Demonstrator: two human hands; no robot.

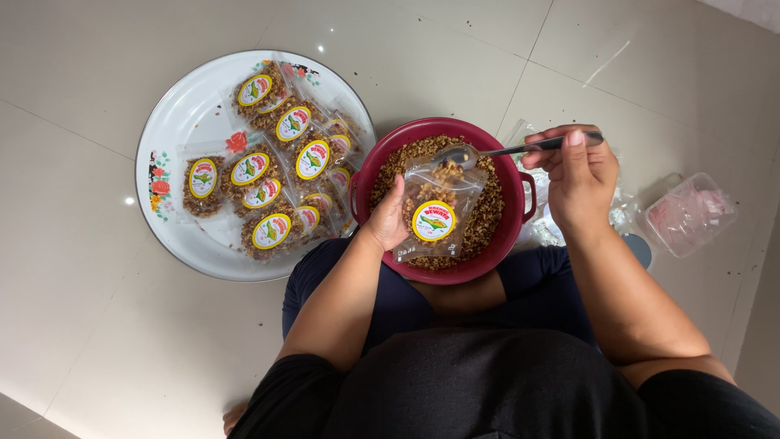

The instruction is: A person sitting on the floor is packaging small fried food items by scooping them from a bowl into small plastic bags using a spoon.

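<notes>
The red bowl (520, 213) rests on the person's lap, its rim just beside the white tray (175, 114); pale floor tiles (73, 309) lie open all round. Over the bowl, the left hand (388, 218) pinches a clear pouch (436, 213) with a round yellow label, half full of brown crumbs. The right hand (578, 175) grips a metal spoon (496, 151) at the pouch's mouth. Filled pouches (272, 175) crowd the glossy tray.

Bright, even, soft daylight. Small glare dots on the tray (175, 122) rim and on the floor (97, 325) tiles. Faint, diffuse shadows beside the bowl (443, 272) and tray. Sharp focus at centre; slight wide-angle bending at the edges. Dim at the lower corners. No motion blur.
</notes>
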